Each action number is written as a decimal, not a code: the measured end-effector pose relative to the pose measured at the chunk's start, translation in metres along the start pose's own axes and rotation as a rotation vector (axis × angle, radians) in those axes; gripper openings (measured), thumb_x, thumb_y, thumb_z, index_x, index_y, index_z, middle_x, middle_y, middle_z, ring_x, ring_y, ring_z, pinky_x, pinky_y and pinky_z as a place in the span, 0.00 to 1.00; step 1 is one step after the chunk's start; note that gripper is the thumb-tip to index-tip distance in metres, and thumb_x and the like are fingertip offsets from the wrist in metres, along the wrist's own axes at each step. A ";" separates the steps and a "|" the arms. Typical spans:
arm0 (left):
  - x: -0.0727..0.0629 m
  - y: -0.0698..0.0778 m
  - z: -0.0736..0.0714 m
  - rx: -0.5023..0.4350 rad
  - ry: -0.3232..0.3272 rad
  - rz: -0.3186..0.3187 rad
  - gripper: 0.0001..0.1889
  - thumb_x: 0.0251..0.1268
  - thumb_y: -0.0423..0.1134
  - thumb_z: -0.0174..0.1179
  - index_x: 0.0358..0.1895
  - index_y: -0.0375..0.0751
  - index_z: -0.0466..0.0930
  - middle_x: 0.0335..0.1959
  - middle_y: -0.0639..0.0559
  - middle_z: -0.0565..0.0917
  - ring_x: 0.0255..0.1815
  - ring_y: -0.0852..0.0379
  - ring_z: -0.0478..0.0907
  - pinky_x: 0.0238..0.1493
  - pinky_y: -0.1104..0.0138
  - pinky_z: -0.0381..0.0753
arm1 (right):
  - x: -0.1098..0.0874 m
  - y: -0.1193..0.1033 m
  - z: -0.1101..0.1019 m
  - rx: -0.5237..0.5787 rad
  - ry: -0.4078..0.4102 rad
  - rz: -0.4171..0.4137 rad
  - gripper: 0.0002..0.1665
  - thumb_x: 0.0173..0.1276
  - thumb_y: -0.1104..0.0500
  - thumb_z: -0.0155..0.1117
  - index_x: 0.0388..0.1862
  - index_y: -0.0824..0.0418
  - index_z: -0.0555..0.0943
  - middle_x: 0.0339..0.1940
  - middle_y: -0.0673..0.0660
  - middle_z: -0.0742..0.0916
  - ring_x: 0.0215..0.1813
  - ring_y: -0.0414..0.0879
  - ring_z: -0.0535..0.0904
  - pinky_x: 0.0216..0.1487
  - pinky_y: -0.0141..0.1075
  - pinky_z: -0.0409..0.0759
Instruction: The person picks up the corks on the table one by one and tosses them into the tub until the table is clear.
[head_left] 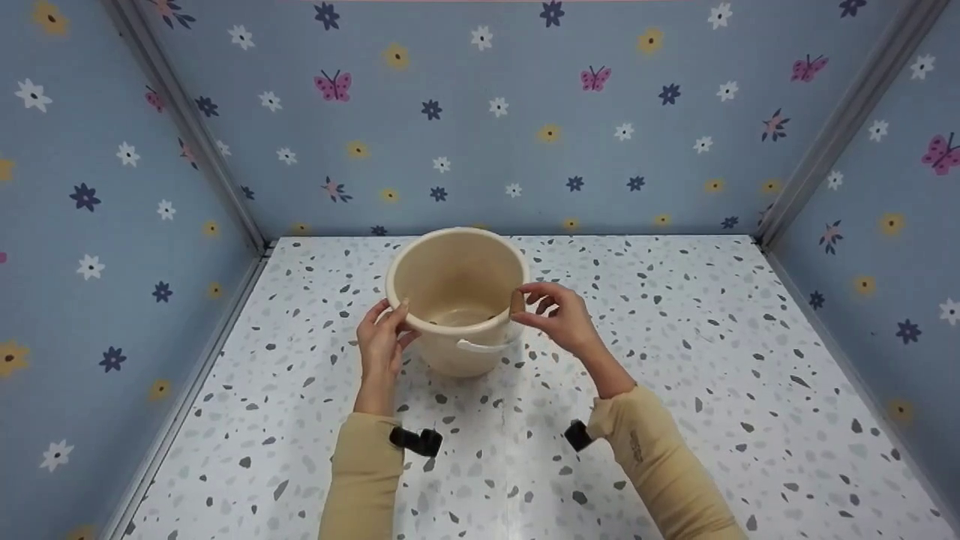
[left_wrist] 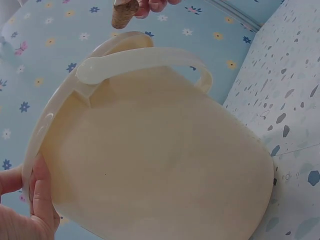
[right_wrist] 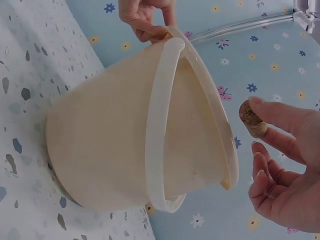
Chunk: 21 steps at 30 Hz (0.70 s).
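A cream plastic bucket (head_left: 461,352) stands on the speckled surface, its white handle (right_wrist: 159,130) hanging down on the near side. My left hand (head_left: 381,337) grips the bucket's rim at the left, thumb over the edge and fingers against the outer wall. Between thumb and index finger, my right hand (head_left: 559,315) pinches a cork stopper (right_wrist: 253,120) at the right side of the rim. In the left wrist view the cork shows above the bucket's edge. A few small dark bits lie at the bottom inside the bucket, partly hidden by the near rim.
The white terrazzo-patterned tabletop (head_left: 712,375) spreads around the bucket. Blue panels with flowers and butterflies enclose it: a back wall (head_left: 465,112), a left wall (head_left: 112,247) and a right wall (head_left: 885,247), joined by grey metal corner strips. Small black devices sit at both wrists.
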<state>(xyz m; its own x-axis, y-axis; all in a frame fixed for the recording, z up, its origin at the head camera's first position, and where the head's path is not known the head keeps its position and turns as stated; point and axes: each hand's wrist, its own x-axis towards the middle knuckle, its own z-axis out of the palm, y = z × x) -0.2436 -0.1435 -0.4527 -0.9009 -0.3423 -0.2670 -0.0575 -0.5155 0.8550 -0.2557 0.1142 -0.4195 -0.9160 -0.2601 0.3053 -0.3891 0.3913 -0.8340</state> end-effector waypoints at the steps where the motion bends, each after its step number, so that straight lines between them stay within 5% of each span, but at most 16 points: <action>1: 0.000 0.000 0.000 -0.002 0.000 0.001 0.22 0.57 0.32 0.58 0.55 0.33 0.65 0.31 0.47 0.75 0.21 0.59 0.74 0.25 0.68 0.79 | 0.003 -0.001 0.001 -0.004 0.002 -0.001 0.23 0.49 0.58 0.71 0.45 0.61 0.79 0.34 0.57 0.80 0.33 0.49 0.75 0.32 0.38 0.73; 21: 0.000 0.000 0.000 -0.001 0.005 -0.007 0.22 0.56 0.33 0.59 0.53 0.34 0.65 0.33 0.46 0.75 0.22 0.59 0.74 0.27 0.67 0.80 | 0.039 -0.011 0.018 -0.075 0.030 0.052 0.22 0.48 0.57 0.71 0.45 0.60 0.79 0.33 0.55 0.79 0.33 0.45 0.73 0.33 0.33 0.73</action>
<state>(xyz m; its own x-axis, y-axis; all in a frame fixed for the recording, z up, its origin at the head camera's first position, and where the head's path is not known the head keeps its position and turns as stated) -0.2438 -0.1438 -0.4533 -0.8981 -0.3430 -0.2753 -0.0632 -0.5189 0.8525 -0.2850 0.0839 -0.4064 -0.9374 -0.2114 0.2768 -0.3457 0.4685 -0.8130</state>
